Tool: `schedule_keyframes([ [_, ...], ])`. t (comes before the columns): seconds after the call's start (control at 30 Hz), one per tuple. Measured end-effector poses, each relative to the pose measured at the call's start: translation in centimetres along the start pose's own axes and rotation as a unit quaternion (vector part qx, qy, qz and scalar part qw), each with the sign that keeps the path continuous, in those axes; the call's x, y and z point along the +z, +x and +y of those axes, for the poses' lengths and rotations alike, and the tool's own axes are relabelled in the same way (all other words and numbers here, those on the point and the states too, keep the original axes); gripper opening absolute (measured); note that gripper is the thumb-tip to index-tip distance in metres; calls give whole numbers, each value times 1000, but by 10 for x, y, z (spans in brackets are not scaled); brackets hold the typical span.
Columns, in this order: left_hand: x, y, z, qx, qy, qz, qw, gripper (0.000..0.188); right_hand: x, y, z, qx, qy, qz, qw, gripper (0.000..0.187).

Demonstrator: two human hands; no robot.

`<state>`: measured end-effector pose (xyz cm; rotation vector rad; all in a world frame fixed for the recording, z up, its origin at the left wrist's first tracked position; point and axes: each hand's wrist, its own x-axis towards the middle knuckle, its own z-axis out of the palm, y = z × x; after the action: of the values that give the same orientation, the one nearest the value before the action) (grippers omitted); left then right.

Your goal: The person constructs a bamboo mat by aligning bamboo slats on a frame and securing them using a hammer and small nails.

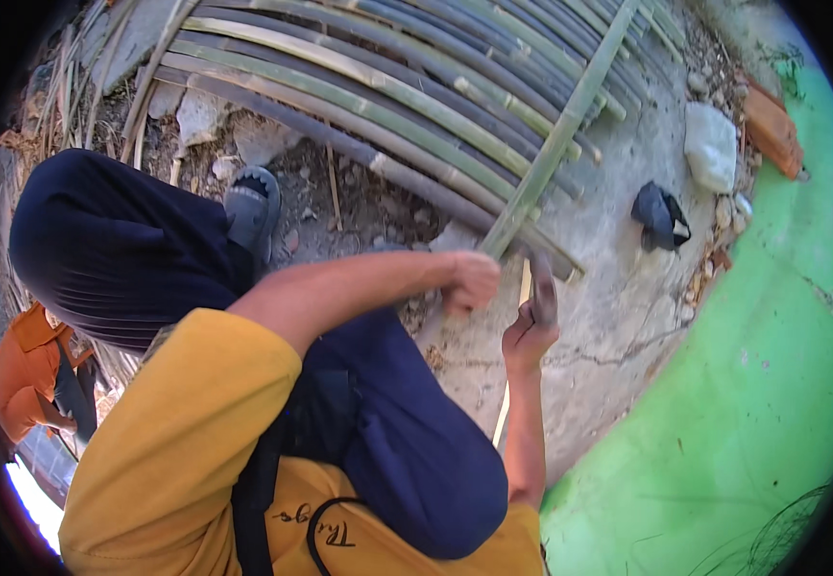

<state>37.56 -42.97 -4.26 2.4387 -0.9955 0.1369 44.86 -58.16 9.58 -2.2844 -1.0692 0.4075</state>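
Observation:
My left hand (474, 280) is curled into a fist beside the near end of a green bamboo crosspiece (553, 154). Whatever it grips, if anything, is hidden. Just to its right, my right hand (530, 336) is closed below the corner of the bamboo frame. A dark, blurred shape (544, 288) rises from its fingers; its kind cannot be made out. A thin pale strip (504, 415) runs along the right wrist and up past the hand toward the frame. The crosspiece lies over several side-by-side bamboo poles (387, 101), some green, some dark.
Grey concrete (608, 317) carries a dark cloth-like bundle (659, 217). A white block (710, 147) and an orange brick-like block (772, 132) line the edge of green water (724, 422). Another person in orange (27, 370) is at the left, near loose canes (75, 72).

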Motion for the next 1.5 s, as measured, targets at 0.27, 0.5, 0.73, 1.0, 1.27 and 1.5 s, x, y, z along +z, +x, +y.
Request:
schedule_keyframes([
  [0.27, 1, 0, 7, 3, -29, -10, 1000, 32, -8, 11, -17, 51, 79, 43, 995, 12],
  [0.5, 5, -7, -16, 31, -29, -9, 999, 33, 27, 18, -8, 31, -51, -65, 996, 21],
  [0.73, 3, 0, -3, 40, -30, 0, 999, 30, 25, 19, 18, 52, -132, -151, 978, 17],
  [1.0, 3, 9, 0, 14, -43, -54, 998, 30, 15, 24, 12, 80, -81, -136, 984, 17],
  [1.27, 12, 21, -2, 49, -17, 17, 999, 27, 15, 11, 25, -22, -118, -112, 987, 18],
  [1.5, 5, 48, 10, 54, -8, -55, 997, 27, 13, -5, 50, 22, -122, -53, 991, 25],
])
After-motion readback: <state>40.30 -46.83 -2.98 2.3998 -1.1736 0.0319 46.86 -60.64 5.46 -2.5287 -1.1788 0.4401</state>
